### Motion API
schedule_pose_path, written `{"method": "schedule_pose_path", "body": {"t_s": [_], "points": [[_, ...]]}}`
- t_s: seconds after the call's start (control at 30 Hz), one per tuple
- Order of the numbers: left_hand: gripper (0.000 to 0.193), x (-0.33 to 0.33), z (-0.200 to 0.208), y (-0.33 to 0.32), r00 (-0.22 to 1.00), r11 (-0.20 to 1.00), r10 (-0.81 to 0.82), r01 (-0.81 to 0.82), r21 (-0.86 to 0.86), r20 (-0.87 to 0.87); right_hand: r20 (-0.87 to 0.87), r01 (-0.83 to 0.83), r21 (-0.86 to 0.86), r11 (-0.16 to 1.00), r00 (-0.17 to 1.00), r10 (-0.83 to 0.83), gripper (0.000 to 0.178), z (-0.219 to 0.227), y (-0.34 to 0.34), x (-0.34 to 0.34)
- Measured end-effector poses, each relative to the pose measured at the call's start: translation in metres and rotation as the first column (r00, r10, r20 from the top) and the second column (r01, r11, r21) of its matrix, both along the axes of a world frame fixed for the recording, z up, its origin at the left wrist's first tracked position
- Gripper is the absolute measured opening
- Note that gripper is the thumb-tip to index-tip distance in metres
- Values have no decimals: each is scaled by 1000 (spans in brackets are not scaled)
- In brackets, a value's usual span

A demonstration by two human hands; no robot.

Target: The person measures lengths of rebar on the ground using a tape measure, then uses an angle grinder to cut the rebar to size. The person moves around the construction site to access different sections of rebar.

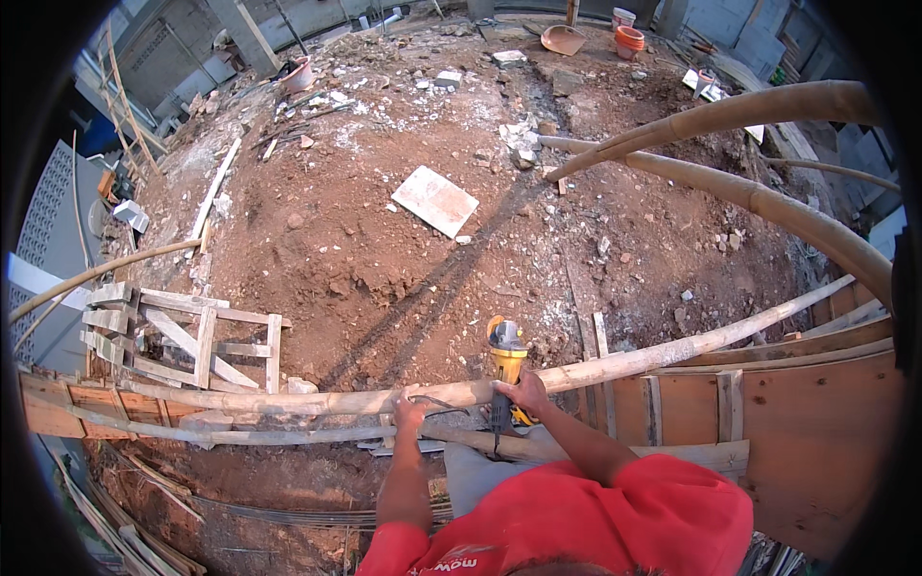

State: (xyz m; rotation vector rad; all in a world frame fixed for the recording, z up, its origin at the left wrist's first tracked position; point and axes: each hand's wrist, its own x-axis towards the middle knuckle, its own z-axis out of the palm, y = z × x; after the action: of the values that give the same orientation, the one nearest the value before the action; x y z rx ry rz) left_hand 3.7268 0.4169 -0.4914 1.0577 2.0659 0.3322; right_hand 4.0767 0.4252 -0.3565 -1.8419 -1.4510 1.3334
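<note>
In my right hand is a yellow and black angle grinder. Its grey head points away from me, above a long bamboo pole that crosses in front of my body. My left hand is closed on the same pole, to the left of the grinder. A thin dark cord-like strip curves from beside my left hand toward the grinder; where it ends is hard to see. Both my forearms reach forward from red sleeves.
Thick bamboo poles slant in from the right. A wooden frame lies at left, a pale slab on the rubble-strewn soil ahead. Orange buckets stand far off. Wooden panels line the near right.
</note>
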Motion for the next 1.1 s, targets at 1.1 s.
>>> {"method": "schedule_pose_path", "body": {"t_s": [1.1], "points": [[76,21,55,7,996,986,-86,90,-139,35,-36,60,-8,998,998,-60,55,-31,-4,0]]}}
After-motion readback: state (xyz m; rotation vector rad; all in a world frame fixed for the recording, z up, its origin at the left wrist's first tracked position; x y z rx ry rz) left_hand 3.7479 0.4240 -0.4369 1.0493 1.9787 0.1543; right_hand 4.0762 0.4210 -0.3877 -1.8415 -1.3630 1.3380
